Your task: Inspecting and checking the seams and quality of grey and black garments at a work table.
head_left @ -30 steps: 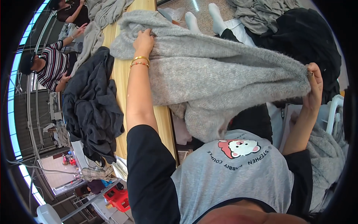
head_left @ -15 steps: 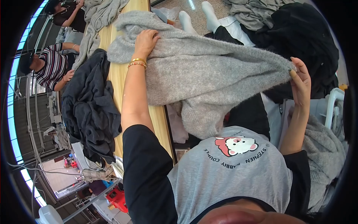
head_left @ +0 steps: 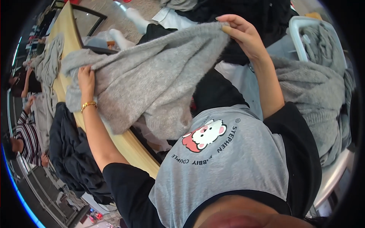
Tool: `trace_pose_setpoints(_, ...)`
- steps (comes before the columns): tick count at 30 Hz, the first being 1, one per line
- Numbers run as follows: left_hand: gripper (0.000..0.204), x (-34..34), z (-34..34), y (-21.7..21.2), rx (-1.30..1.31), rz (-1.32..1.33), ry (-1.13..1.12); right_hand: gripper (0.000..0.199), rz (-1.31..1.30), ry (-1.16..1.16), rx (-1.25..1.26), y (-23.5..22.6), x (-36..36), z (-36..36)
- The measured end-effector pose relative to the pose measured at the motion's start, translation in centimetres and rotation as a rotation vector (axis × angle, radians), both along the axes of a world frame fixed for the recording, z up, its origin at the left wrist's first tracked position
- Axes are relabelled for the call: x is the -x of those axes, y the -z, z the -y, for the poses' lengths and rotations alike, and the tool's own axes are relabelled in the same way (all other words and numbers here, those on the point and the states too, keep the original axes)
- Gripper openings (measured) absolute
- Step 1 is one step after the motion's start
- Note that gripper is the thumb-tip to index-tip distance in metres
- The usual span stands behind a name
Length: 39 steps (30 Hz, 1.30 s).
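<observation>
A fuzzy light-grey knit sweater [head_left: 152,81] is stretched between my two hands, over the table edge and my lap. My left hand [head_left: 86,80] grips its upper edge above the table, fingers curled into the knit. On the far right of the sweater, my right hand [head_left: 245,38] pinches a corner between thumb and fingers, raised above my knees. Loose folds of the sweater hang down toward my shirt, and its far-left part rests on the wooden table [head_left: 142,152].
Dark garments [head_left: 72,148] lie heaped on the table's left side. To my right, grey knitwear [head_left: 311,91] is piled beside and in a white bin [head_left: 294,38]. Black clothes [head_left: 235,19] lie beyond my legs. A person in a striped top [head_left: 28,136] works across the table.
The view has turned, shifting the table and co-workers. My right hand is raised, lifting the sweater's corner. My left hand has closed more tightly on the knit, and the sweater spans more tautly.
</observation>
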State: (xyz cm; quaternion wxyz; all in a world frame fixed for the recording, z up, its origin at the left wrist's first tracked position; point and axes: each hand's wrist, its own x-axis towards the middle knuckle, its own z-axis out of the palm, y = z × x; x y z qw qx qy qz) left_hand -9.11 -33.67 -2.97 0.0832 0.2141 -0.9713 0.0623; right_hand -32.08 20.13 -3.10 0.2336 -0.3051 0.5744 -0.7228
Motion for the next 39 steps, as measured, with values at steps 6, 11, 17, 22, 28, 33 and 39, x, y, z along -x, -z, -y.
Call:
trace_pose_setpoints(6,0.038,4.6,-15.0,-8.0,-0.351,-0.712,0.418,0.030,-0.749,-0.303,0.060,-6.6,-3.4,3.7)
trace_pose_setpoints(11,0.039,3.4,-27.9,-10.9,-1.193,-0.566,0.658,0.018,-1.232,-0.168,0.235,-13.1,-6.8,7.3)
trace_pose_setpoints(17,0.030,-0.5,-32.4,-8.2,-1.987,-0.725,0.402,0.044,-0.951,-0.336,0.276,-11.1,-9.1,9.6)
trace_pose_setpoints(22,0.030,-2.5,-31.6,-7.0,-1.739,-0.565,0.285,0.084,-0.408,-0.642,0.051,-8.1,-10.5,11.1)
trace_pose_setpoints(28,0.023,-4.3,-30.9,-8.1,-1.620,-0.675,0.218,0.058,-0.508,-0.720,-0.136,-8.2,-10.3,12.7)
trace_pose_setpoints(33,0.023,-6.9,-29.1,-7.0,-1.110,-0.667,0.103,0.029,-0.341,-0.637,-0.260,-10.2,-8.5,12.6)
trace_pose_setpoints(39,0.020,-11.1,-25.8,-6.7,-1.060,-0.524,0.091,0.032,-0.147,-0.365,-0.007,-12.7,-1.7,10.0)
